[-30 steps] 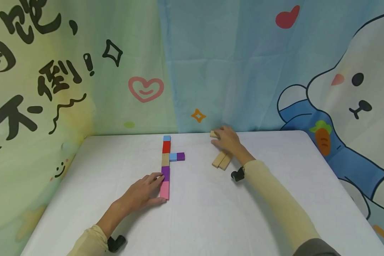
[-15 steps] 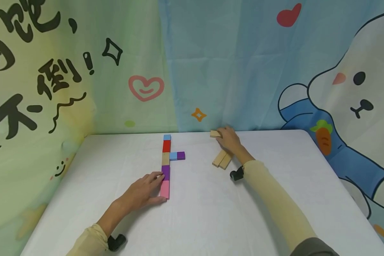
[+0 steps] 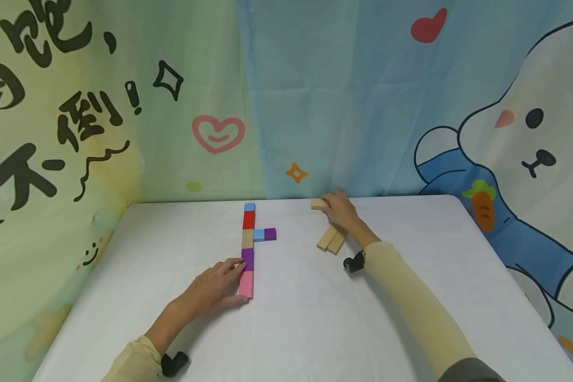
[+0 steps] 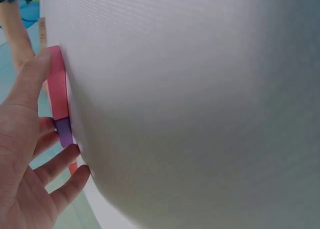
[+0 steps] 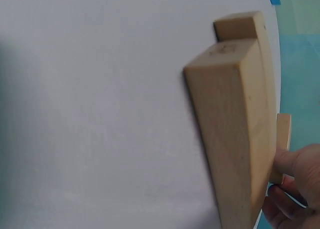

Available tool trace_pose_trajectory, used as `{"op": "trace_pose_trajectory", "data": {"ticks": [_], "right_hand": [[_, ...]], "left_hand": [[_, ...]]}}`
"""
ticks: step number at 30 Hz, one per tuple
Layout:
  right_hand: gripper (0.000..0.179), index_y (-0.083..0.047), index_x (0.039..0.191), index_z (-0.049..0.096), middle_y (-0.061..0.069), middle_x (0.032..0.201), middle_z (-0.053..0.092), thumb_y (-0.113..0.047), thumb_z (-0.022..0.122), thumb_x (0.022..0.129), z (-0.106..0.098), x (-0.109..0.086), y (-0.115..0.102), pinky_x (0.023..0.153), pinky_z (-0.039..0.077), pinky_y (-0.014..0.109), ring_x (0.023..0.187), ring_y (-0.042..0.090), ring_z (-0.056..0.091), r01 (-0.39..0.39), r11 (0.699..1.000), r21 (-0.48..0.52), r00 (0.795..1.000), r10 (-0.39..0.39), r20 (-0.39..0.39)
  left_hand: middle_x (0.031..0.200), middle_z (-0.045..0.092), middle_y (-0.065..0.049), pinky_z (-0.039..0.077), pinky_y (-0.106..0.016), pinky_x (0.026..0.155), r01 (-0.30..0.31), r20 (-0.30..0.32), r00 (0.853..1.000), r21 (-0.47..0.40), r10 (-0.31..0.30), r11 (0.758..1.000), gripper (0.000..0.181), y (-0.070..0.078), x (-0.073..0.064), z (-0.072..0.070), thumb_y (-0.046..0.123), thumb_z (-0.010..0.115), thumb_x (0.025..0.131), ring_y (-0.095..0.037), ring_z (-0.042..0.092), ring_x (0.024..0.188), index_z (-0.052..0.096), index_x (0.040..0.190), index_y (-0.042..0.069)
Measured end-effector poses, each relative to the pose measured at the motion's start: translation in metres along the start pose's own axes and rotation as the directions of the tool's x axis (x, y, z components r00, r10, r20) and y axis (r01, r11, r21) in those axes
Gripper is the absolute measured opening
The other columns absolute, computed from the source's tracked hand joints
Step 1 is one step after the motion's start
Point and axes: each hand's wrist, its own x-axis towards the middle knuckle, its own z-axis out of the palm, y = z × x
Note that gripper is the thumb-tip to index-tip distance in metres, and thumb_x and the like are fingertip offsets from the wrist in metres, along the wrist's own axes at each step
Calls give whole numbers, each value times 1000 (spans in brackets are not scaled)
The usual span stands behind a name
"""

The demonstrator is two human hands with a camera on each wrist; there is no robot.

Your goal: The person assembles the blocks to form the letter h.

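Observation:
In the head view my left hand (image 3: pixel 215 286) rests at the left of a line of coloured blocks. Its thumb touches the near end of the pink block (image 3: pixel 246 285), and its fingertips lie against the purple block (image 3: pixel 248 259). The left wrist view shows the thumb on the pink block's end, the fingers spread. My right hand (image 3: pixel 341 209), near the table's back edge, pinches a plain wooden block (image 3: pixel 318 203) between thumb and fingers; its right end is hidden by the hand. Below that wrist lie two more wooden blocks (image 3: pixel 336 241) side by side, large in the right wrist view.
Farther up the line are a wooden block (image 3: pixel 247 239), a red block (image 3: pixel 249 219) and a light blue block (image 3: pixel 250 207). A short light blue block (image 3: pixel 259 235) and a purple block (image 3: pixel 270 234) branch right. A printed curtain (image 3: pixel 344 95) hangs behind the white table (image 3: pixel 286 339).
My right hand's thumb has drawn in against the wooden block at the back, which has shifted slightly left and nearer. My left hand and the coloured line have stayed put.

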Motion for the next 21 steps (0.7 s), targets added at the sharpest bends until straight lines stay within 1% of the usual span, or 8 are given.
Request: {"op": "trace_pose_trajectory", "data": {"ticks": [3, 6, 8, 12, 15, 21], "right_hand": [[39, -5, 134, 55, 20, 135, 54, -17, 58, 97, 0, -3, -7, 108, 41, 50, 129, 36, 47, 23, 1000, 22, 1000, -23, 19], [39, -5, 134, 55, 19, 138, 53, -17, 58, 97, 1, -7, -15, 111, 39, 49, 132, 36, 46, 70, 997, 37, 997, -72, 37], [38, -6, 132, 56, 18, 137, 55, -18, 58, 97, 3, -9, -20, 110, 40, 49, 131, 35, 47, 115, 993, 37, 992, -117, 45], [36, -6, 130, 59, 16, 129, 59, -20, 59, 96, 7, -15, -30, 101, 46, 47, 121, 34, 53, 192, 980, 43, 979, -195, 63], [36, -8, 129, 60, 15, 127, 59, -21, 60, 96, 8, -19, -37, 97, 47, 46, 117, 32, 53, 207, 977, 50, 974, -211, 82], [35, -9, 126, 61, 13, 126, 60, -22, 64, 93, 12, -27, -47, 99, 47, 45, 119, 30, 52, 238, 970, 44, 964, -241, 110]], "left_hand": [[140, 49, -9, 53, -46, 96, 1, -5, 1000, -1, -1, 1000, 78, 0, 0, 0, 54, 68, 84, -27, 56, 122, 47, 143, 8], [140, 50, -9, 53, -45, 95, -10, -14, 1000, 5, 10, 1000, 78, 0, 0, 1, 54, 68, 84, -27, 57, 121, 48, 143, 8], [140, 50, -8, 53, -45, 95, -10, -13, 1000, 6, 10, 1000, 78, 0, 0, 1, 55, 68, 83, -27, 57, 121, 47, 143, 9], [140, 50, -9, 53, -46, 95, -11, -18, 1000, 5, 11, 1000, 79, 0, 0, 1, 55, 68, 83, -27, 57, 120, 48, 142, 8], [139, 50, -9, 54, -46, 94, -17, -30, 999, 11, 17, 1000, 78, -1, 0, 2, 56, 68, 83, -28, 57, 119, 49, 142, 8], [139, 51, -10, 55, -44, 93, -29, -34, 999, 23, 30, 999, 78, -1, 0, 1, 55, 69, 83, -27, 59, 117, 49, 141, 7]]}}
